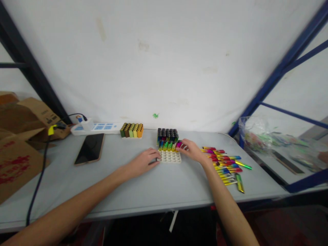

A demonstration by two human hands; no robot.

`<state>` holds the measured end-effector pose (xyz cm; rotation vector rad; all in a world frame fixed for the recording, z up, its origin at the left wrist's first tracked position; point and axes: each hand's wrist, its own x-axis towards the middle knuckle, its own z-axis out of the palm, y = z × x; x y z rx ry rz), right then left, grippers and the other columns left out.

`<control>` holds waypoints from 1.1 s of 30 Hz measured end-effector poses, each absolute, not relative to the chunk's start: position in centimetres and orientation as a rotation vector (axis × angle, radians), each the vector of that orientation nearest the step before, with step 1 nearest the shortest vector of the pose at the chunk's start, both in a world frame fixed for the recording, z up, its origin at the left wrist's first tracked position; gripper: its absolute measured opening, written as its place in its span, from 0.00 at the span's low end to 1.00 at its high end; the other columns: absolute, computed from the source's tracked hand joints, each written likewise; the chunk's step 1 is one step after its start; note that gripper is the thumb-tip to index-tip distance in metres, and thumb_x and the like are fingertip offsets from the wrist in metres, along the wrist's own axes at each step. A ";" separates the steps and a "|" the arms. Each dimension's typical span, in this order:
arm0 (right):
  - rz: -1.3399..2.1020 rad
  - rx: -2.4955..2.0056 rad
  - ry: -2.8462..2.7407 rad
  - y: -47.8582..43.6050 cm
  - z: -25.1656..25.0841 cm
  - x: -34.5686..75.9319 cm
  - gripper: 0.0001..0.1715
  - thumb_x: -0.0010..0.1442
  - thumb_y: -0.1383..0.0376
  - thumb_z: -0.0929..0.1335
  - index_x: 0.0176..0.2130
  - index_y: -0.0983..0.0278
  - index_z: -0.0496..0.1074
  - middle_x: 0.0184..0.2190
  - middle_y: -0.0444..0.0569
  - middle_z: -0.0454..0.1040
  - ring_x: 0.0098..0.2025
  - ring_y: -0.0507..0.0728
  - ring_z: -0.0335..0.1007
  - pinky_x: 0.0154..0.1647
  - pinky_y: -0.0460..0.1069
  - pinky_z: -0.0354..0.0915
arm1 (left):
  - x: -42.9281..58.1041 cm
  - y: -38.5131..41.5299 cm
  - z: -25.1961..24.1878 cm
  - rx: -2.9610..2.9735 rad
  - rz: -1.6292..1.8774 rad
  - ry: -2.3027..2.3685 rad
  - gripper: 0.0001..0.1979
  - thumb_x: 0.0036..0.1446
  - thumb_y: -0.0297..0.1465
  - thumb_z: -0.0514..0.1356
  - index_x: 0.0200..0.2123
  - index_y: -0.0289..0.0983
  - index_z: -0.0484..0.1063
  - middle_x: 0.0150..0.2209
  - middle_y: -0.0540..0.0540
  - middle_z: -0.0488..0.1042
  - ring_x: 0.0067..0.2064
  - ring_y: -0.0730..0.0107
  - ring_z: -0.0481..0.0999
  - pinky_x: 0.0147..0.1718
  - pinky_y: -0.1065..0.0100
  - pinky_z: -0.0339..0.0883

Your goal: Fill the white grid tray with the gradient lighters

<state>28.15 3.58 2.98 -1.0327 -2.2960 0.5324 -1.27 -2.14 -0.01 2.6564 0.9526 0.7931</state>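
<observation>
A white tray with rows of round holes (170, 157) lies on the table in front of me. Shiny coloured lighters (167, 147) stand upright in a row at its far side. My left hand (147, 160) grips the tray's left edge between thumb and curled fingers. At the right end of the row, my right hand (191, 150) has its fingers closed on a magenta lighter (178, 145), which stands upright. Right behind is a block of lighters with black tops (167, 132). To the right of my right hand lies a loose pile of shiny lighters (225, 162).
Another block of yellow and green lighters (131, 130) stands near the wall. A phone (89, 149) and a white power strip (105, 127) are at the left, beside a cardboard box (20, 164) and a black cable (42, 181). Blue metal posts (269, 80) rise at the right.
</observation>
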 end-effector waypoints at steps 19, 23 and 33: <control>0.557 -1.123 -2.335 3.9 2.2 28.4 0.13 0.62 0.57 0.71 0.36 0.65 0.78 0.34 0.51 0.82 0.34 0.57 0.77 0.39 0.50 0.71 | -1.4 -2.1 0.1 2.657 0.772 0.959 0.07 0.68 0.31 0.57 0.45 0.39 0.74 0.48 0.43 0.75 0.51 0.62 0.73 0.55 0.59 0.67; 0.606 -1.118 -2.320 4.0 2.6 29.7 0.14 0.60 0.58 0.73 0.42 0.65 0.78 0.39 0.52 0.81 0.37 0.57 0.77 0.39 0.49 0.72 | -1.4 -2.1 0.1 2.665 0.764 0.966 0.07 0.68 0.31 0.57 0.45 0.38 0.74 0.48 0.43 0.75 0.52 0.62 0.73 0.56 0.59 0.67; 0.187 -1.542 -2.442 4.5 4.0 39.7 0.17 0.58 0.65 0.73 0.48 0.65 0.78 0.50 0.59 0.77 0.54 0.65 0.73 0.60 0.59 0.64 | -1.3 -2.0 -0.1 2.648 0.798 0.943 0.06 0.67 0.30 0.58 0.45 0.38 0.74 0.47 0.44 0.75 0.51 0.61 0.73 0.55 0.59 0.66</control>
